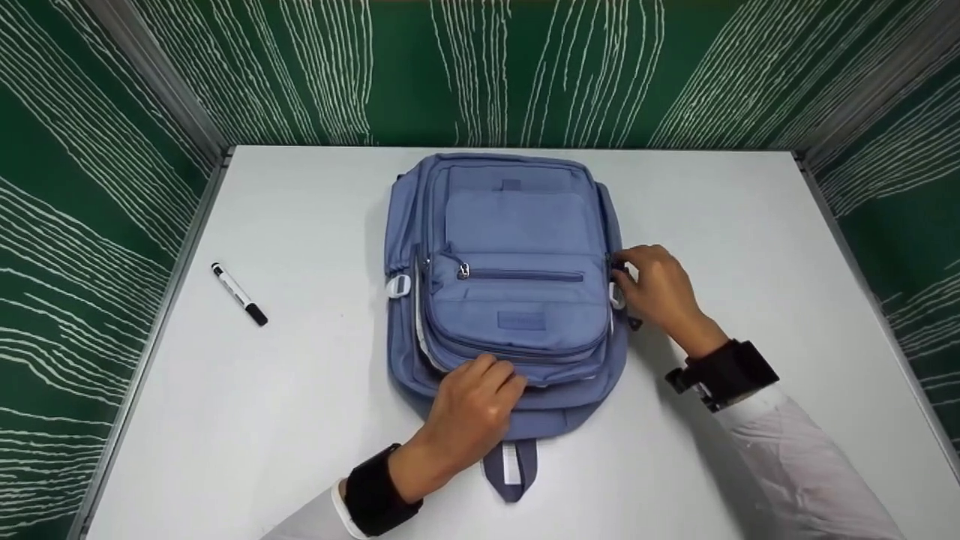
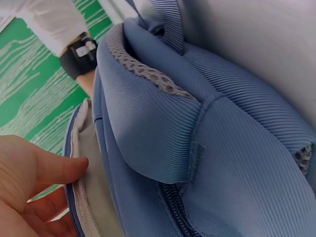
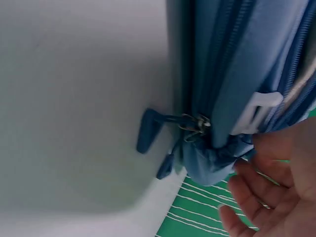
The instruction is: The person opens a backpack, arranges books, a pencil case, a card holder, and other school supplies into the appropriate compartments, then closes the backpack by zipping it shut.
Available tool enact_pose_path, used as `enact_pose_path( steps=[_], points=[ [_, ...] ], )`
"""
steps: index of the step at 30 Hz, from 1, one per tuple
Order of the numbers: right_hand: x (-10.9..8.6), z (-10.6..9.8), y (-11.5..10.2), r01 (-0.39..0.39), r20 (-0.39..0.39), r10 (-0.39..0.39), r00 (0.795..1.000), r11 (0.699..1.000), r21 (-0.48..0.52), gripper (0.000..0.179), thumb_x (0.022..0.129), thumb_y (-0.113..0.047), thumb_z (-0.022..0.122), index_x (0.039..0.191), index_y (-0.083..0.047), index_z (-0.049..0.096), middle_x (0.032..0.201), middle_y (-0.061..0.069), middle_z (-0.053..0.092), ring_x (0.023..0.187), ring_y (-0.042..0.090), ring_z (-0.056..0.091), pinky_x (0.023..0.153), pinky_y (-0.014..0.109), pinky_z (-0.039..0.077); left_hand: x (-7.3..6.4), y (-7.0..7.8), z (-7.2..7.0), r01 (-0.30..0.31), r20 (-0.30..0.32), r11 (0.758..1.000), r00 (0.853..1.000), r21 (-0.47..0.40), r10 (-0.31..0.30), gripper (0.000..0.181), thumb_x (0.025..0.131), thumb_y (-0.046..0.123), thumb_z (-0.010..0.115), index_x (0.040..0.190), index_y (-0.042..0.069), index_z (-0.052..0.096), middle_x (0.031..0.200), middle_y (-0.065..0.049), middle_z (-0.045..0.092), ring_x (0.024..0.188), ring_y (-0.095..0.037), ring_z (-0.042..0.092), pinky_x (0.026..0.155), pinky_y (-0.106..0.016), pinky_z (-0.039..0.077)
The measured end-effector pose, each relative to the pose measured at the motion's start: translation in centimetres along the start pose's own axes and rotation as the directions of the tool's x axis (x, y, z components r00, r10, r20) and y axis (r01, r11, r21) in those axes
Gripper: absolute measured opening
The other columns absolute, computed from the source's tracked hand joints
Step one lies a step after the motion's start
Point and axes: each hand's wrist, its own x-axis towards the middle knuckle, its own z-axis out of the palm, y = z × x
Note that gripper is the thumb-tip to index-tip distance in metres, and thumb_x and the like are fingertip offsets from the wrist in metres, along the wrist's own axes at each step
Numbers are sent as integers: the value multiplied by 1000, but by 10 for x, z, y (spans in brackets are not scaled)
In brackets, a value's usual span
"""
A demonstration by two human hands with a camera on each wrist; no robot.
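Note:
A blue backpack (image 1: 517, 225) lies flat on its back on the white table, with its carry loop (image 1: 511, 480) towards me. Its front pocket is unzipped along the near edge, and a pale lining shows in the left wrist view. My left hand (image 1: 480, 401) pinches the pocket's loose edge (image 2: 81, 197) between thumb and fingers. At the bag's right side, my right hand (image 1: 660, 289) has thumb and forefinger together on a small dark zipper pull (image 1: 616, 264), mostly hidden by the fingers. Beside that hand sits a white strap buckle (image 3: 256, 112).
A white marker with a black cap (image 1: 240, 294) lies on the table (image 1: 315, 420) left of the bag. Another zipper with cord pulls (image 3: 150, 131) hangs at the bag's right side. Green walls with white streaks stand round the table's back and sides.

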Motion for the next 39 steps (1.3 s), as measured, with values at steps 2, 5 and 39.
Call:
enact_pose_path(
  steps=[2, 5, 39],
  points=[
    [1, 2, 3, 8, -1, -8, 1000, 1000, -6, 17, 92, 5, 75, 107, 10, 75, 105, 27, 74, 100, 48, 64, 88, 58, 51, 0, 0, 1, 0, -10, 1000, 1000, -5, 0, 24, 83, -12, 63, 87, 7, 78, 84, -4, 67, 72, -19, 59, 61, -28, 53],
    [-1, 1, 5, 17, -35, -17, 999, 1000, 5, 12, 94, 5, 73, 104, 10, 76, 102, 25, 75, 96, 47, 66, 86, 58, 51, 0, 0, 2, -1, -17, 1000, 1000, -6, 1, 26, 83, -12, 60, 85, 8, 77, 83, -4, 66, 71, -18, 59, 59, -27, 52],
    [-73, -22, -31, 147, -106, -151, 983, 988, -47, 9, 90, 12, 76, 96, 5, 75, 81, 15, 72, 71, 31, 66, 72, 48, 52, 2, -3, 8, 20, -36, 1000, 999, 15, -20, 19, 82, -10, 74, 89, 8, 79, 87, -5, 69, 76, -20, 64, 60, -28, 56]
  ],
)
